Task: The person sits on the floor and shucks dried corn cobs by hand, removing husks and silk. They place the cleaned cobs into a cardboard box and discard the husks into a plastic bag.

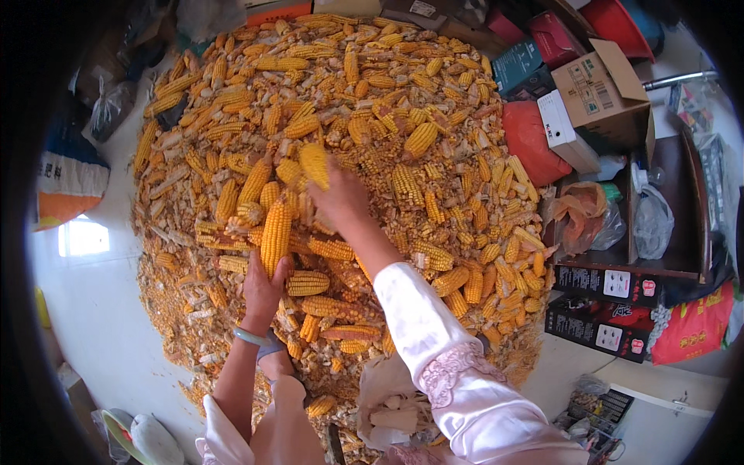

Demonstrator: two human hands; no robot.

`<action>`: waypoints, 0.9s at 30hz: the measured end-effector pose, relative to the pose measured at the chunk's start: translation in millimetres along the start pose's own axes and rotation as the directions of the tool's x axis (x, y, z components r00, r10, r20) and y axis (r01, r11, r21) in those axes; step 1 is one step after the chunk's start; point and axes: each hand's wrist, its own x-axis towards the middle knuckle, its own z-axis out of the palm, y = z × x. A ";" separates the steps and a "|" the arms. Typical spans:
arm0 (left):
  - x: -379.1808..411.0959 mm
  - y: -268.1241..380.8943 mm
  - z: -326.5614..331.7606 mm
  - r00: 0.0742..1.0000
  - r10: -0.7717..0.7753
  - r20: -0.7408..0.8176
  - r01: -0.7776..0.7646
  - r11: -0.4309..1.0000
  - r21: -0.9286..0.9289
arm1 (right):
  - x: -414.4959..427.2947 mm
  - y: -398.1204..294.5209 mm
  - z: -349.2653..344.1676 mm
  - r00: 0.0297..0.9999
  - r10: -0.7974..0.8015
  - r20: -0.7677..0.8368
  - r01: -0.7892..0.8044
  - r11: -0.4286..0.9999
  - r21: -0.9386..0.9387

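Observation:
A large ear of yellow corn stands nearly upright in my left hand, its thick end pointing away from me. Farther out, my right hand grips another ear of corn, blurred by motion. Both hands are over a broad heap of corn ears, made up of whole ears, broken cobs and loose kernels. Just beyond my left hand, several ears lie piled against each other. One short ear rests just right of my left wrist.
An open plastic sack holding pale cobs or husks sits close before me. Cardboard boxes, a red bag and a dark wooden shelf border the heap on the right. A printed sack stands on the left.

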 end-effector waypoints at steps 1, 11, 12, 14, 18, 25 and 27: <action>2.3 -8.7 5.4 1.000 0.020 -0.023 -0.019 0.999 0.037 | 1.9 -11.1 0.5 0.998 -0.066 -0.001 0.066 0.998 0.024; -9.0 -15.2 -23.3 0.998 0.049 0.050 -0.051 0.998 0.042 | -158.2 101.9 -78.5 0.987 -0.149 0.059 0.155 0.983 -0.101; -16.0 -14.7 -26.6 0.990 0.117 0.077 -0.120 0.992 0.043 | -176.3 127.7 -87.1 0.981 -0.132 0.143 0.160 0.964 -0.211; -28.6 -14.7 -31.8 0.961 0.232 0.150 -0.236 0.972 0.010 | -198.4 142.0 -88.6 0.971 -0.156 0.182 0.204 0.938 -0.281; -44.7 -8.2 -34.8 0.902 0.354 0.246 -0.397 0.905 0.151 | -172.3 148.5 -63.4 0.945 -0.316 0.085 0.323 0.858 -0.399; -22.0 -16.9 -22.5 0.935 0.339 0.107 -0.355 0.891 0.284 | -57.4 88.5 -54.5 0.959 -0.100 0.265 0.219 0.856 -0.468; -19.0 -15.5 -17.7 0.970 0.203 0.130 -0.222 0.963 0.155 | -51.1 93.0 -57.0 0.971 -0.132 0.199 0.215 0.848 -0.484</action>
